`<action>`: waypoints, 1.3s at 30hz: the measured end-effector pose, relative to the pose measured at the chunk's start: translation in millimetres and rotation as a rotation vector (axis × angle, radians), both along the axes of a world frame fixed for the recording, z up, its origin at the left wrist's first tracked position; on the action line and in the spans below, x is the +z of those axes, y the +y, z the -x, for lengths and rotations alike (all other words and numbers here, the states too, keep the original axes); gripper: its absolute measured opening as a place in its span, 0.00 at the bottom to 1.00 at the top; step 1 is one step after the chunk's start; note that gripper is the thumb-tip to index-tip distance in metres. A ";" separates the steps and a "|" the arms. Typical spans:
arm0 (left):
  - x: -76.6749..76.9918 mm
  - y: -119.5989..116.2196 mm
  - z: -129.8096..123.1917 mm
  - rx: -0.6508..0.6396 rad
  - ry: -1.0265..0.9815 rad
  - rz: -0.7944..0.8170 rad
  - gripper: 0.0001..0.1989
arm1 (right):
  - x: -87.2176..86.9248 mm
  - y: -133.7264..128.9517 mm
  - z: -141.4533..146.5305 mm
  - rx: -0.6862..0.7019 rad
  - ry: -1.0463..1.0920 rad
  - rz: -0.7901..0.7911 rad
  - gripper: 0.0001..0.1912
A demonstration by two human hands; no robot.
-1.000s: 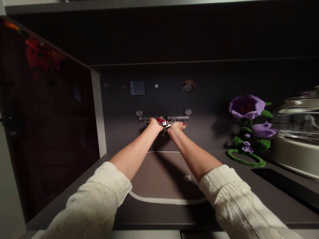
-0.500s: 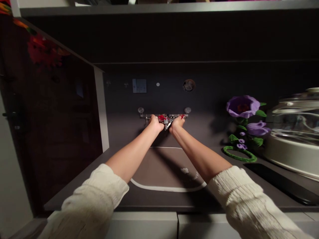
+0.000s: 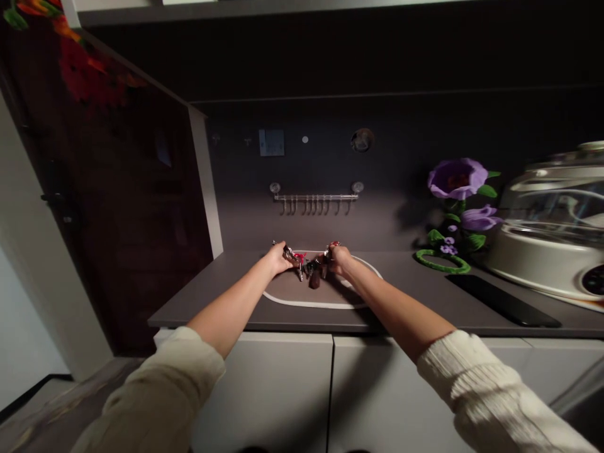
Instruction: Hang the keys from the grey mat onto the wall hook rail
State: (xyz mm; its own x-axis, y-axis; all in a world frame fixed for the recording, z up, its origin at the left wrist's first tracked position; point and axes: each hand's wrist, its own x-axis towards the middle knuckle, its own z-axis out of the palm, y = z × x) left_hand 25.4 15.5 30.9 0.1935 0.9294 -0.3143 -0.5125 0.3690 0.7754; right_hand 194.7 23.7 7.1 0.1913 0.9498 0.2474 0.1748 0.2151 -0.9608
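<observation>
Low over the brown mat [image 3: 287, 297] on the counter, my left hand [image 3: 279, 258] is closed round part of a bundle of small metal and red things that look like keys [image 3: 301, 259] on rings. My right hand [image 3: 340, 258] grips more of this bundle on the other side. Between the hands hangs a dark brown piece [image 3: 314, 280], like a key fob. Whether it touches the mat I cannot tell. Behind and above, a clear hook rail [image 3: 316, 197] is fixed to the wall, its several hooks bare.
At the right are purple artificial flowers [image 3: 457, 179], a green ring base [image 3: 441, 262], a black slab [image 3: 500, 299] and a cream appliance with a clear lid [image 3: 542, 233]. A shelf [image 3: 302, 56] overhangs the counter. White cabinets [image 3: 268, 371] stand below.
Both hands have come down from the hook rail to the mat and spread apart, bringing the bundle with them. The rail's hooks now show bare. The view has shifted.
</observation>
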 end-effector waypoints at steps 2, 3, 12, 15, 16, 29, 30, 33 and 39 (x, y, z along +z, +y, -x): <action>-3.5 1.1 13.7 -0.038 0.103 -0.006 0.11 | 2.8 -11.1 -16.0 -0.008 0.050 0.118 0.11; -5.0 2.0 19.9 -0.043 0.172 -0.009 0.09 | 4.0 -15.9 -25.0 -0.028 0.133 0.217 0.09; -12.6 9.8 43.8 0.114 0.802 -0.240 0.10 | 0.1 -22.2 -81.3 -0.250 -0.254 0.232 0.09; -11.3 6.3 45.1 0.053 1.103 -0.379 0.13 | -0.1 -24.0 -86.7 -0.245 -0.541 0.235 0.11; -11.0 4.5 45.4 0.015 1.180 -0.417 0.13 | 0.6 -25.2 -87.4 -0.233 -0.620 0.239 0.11; -2.6 -19.3 59.8 -0.282 1.154 -0.524 0.32 | 20.9 -50.7 -83.4 -0.354 -0.679 0.106 0.15; 2.5 -22.3 60.1 -0.282 1.134 -0.555 0.32 | 24.2 -54.1 -79.0 -0.294 -0.682 0.076 0.13; 21.3 -35.4 55.5 -0.295 0.979 -0.672 0.26 | 38.1 -67.0 -59.8 0.047 -0.564 0.065 0.08; 41.1 -66.0 30.8 -0.497 0.400 -0.756 0.17 | 64.5 -95.6 -18.9 0.741 -0.131 0.196 0.24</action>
State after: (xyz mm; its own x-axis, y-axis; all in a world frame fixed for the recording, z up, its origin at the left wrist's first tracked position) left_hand -5.4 -50.5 72.0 0.6248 0.7545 0.2008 -0.0823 -0.1921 0.9779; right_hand 213.6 -71.9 71.6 -0.5299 0.8472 0.0386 0.1668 0.1487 -0.9747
